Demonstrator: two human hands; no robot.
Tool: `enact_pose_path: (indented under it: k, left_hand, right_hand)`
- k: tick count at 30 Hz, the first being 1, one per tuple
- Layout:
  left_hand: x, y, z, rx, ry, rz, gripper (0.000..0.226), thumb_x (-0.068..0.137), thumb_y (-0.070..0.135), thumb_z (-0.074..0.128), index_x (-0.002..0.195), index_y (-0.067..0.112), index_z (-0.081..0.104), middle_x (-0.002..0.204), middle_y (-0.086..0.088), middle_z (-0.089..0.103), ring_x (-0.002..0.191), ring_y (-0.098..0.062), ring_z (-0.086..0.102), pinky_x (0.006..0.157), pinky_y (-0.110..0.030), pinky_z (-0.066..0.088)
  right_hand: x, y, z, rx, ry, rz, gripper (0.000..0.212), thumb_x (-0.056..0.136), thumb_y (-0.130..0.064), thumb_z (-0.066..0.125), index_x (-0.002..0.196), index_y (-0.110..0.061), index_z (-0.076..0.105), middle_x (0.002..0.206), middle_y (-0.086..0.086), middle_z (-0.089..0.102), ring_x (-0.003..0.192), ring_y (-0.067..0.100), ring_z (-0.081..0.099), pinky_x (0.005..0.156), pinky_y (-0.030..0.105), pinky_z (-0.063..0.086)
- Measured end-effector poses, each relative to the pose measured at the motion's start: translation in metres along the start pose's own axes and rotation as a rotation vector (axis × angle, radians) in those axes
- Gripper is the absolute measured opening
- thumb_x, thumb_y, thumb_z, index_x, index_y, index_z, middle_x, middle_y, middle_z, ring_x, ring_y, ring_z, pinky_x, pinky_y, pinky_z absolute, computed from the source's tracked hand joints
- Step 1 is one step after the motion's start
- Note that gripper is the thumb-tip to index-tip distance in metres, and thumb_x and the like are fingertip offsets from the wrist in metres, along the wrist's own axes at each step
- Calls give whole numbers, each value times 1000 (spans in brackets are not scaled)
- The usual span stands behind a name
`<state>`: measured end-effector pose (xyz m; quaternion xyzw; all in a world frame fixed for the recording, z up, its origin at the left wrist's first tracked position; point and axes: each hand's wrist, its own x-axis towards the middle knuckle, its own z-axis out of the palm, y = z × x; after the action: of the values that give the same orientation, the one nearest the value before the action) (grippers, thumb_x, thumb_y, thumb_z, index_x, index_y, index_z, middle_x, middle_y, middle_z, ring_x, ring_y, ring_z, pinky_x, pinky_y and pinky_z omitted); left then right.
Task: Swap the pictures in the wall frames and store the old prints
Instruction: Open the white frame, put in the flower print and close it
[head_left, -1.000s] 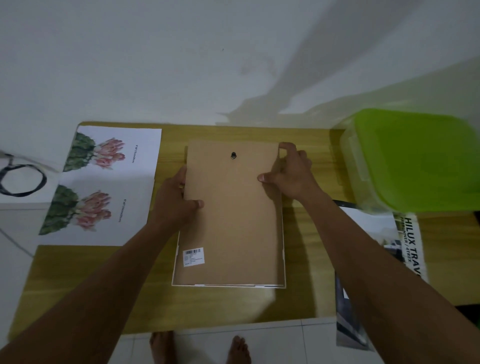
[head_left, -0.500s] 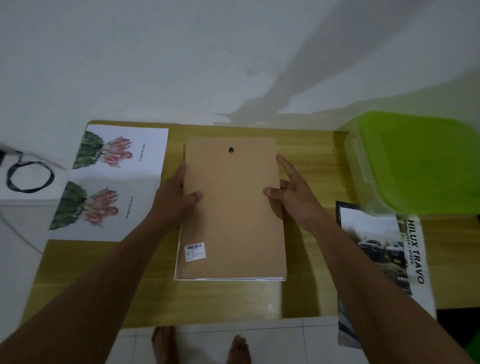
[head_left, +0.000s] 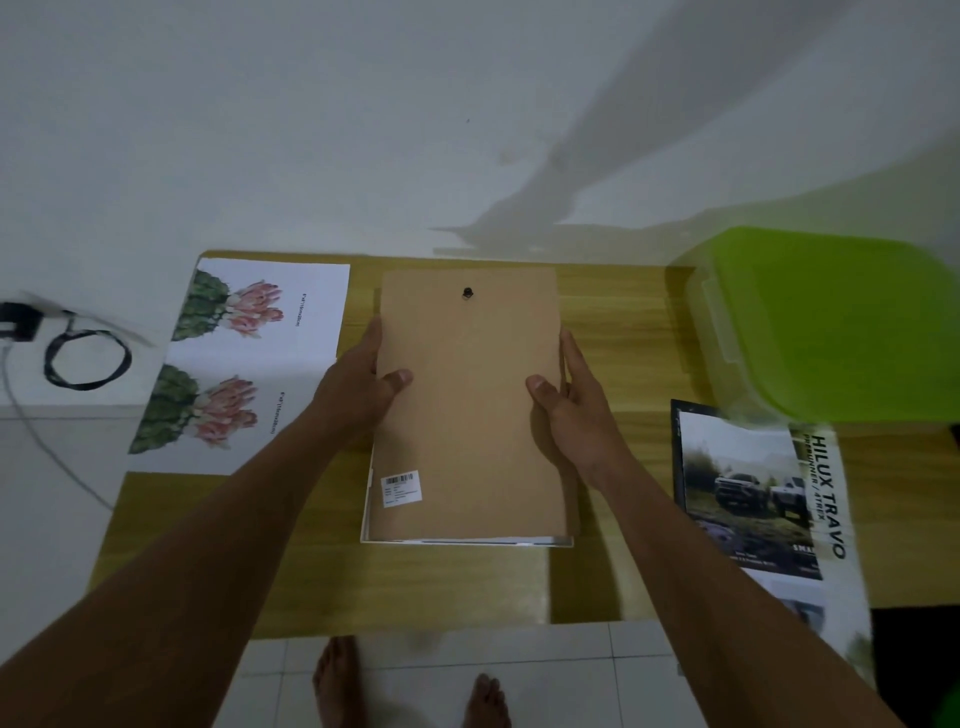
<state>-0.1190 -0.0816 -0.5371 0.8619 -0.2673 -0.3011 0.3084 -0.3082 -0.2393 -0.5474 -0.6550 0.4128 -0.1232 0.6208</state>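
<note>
Brown backing board (head_left: 467, 405) over white frame (head_left: 367, 512) on desk (head_left: 613, 322) — frame mostly hidden. Fingers of left hand (head_left: 358, 387) hidden beneath, thumb pinching edge; right hand (head_left: 569, 402) slid down from far corner, fingers now straight.

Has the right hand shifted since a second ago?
Yes. The right hand slid toward the person along the board's right edge, away from the far corner, judged against the green box.
</note>
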Motion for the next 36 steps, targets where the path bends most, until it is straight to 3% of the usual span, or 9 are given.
enact_pose_path:
  k: [3,6,10,16,22,26,30,33,36]
  left_hand:
    - [-2,2,1,-78,4,17,76,98,24,55,155,20,5,154,-8,33,136,-29,39,107,-39,37]
    - [-5,3,-2,-133,10,15,76,97,25,56,155,22,7,152,-8,37,131,-28,45,106,-42,43]
    - [-10,2,-5,-231,-20,-7,76,97,21,57,155,21,9,152,-7,37,130,-27,46,105,-45,44]
    - [-13,-9,-9,-135,6,58,77,96,30,56,155,26,6,149,-10,42,127,-30,49,103,-50,45]
    - [-11,-15,-8,-46,52,75,76,98,27,55,155,24,6,146,-12,44,127,-31,48,105,-44,43]
    - [-9,-14,-6,-86,136,85,69,94,26,61,152,19,24,129,-9,55,109,-23,55,96,-37,47]
    - [-11,-19,-9,-218,105,50,68,78,30,74,141,17,49,122,-5,66,105,-22,64,94,-48,53]
    - [-10,-19,-11,-211,61,62,67,85,18,71,145,18,42,118,0,64,107,-23,62,96,-48,51]
    - [-8,-16,-8,-172,42,89,64,92,14,63,149,16,34,107,2,60,101,-21,59,94,-37,50]
  right_hand:
    - [-4,0,1,17,22,5,71,99,-16,57,154,-42,19,158,-15,32,141,6,35,119,34,27]
    - [-5,-1,0,3,14,26,76,97,-15,59,154,-42,17,159,-15,28,144,10,31,121,40,25]
    - [-9,-2,3,16,69,16,76,96,-10,60,154,-39,22,157,-13,33,141,11,37,119,41,29]
    - [-13,0,18,11,169,-77,74,93,-9,61,153,-38,27,157,-15,33,143,9,34,118,41,31]
    - [-13,-4,29,-51,223,-109,72,94,-9,59,155,-33,27,157,-13,34,142,8,35,118,33,31]
    - [-10,-3,28,-20,262,-71,68,93,-12,63,151,-33,35,152,-8,43,134,8,44,114,34,37]
    - [-10,-4,24,74,268,-45,63,92,-9,66,146,-31,43,137,-5,58,109,2,61,99,26,49]
    - [-4,0,20,76,232,-36,67,91,-12,69,148,-31,40,146,-6,52,125,12,56,110,35,44]
    - [-1,-1,18,58,219,-26,69,90,-16,71,149,-33,38,151,-8,44,134,12,48,114,37,39]
